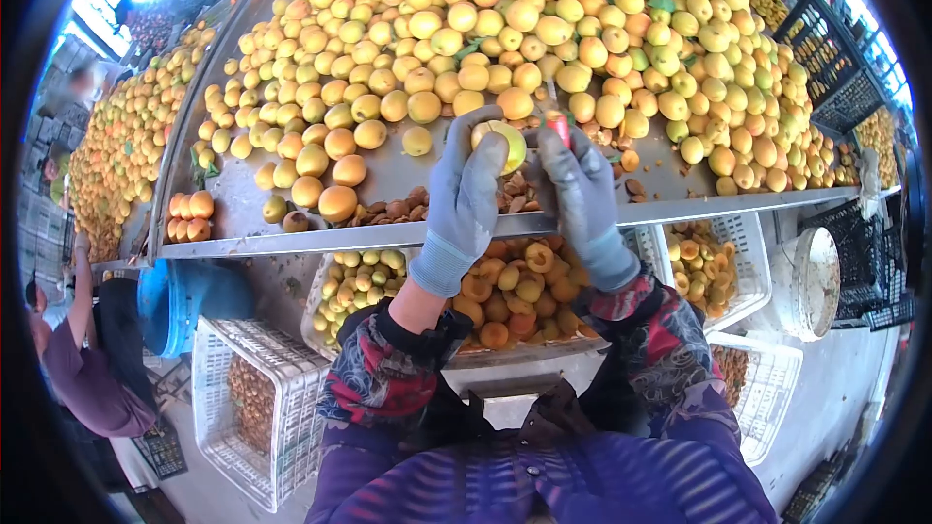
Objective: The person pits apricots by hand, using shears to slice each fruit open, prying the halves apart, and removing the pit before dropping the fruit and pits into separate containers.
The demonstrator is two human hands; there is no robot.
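Note:
My left hand, in a grey-blue glove, is closed around a yellow-green apricot above the metal table's front edge. Just to its right, my gloved right hand grips a small knife by its red handle, the thin blade pointing up and away from me. A big heap of apricots spreads over the table beyond both hands. Brown apricot pits lie along the front edge, partly hidden behind my hands.
Below the table edge stands a container of split apricots. White crates on the floor hold pits and fruit. A blue barrel is at left, a white bucket at right. Another person works at far left.

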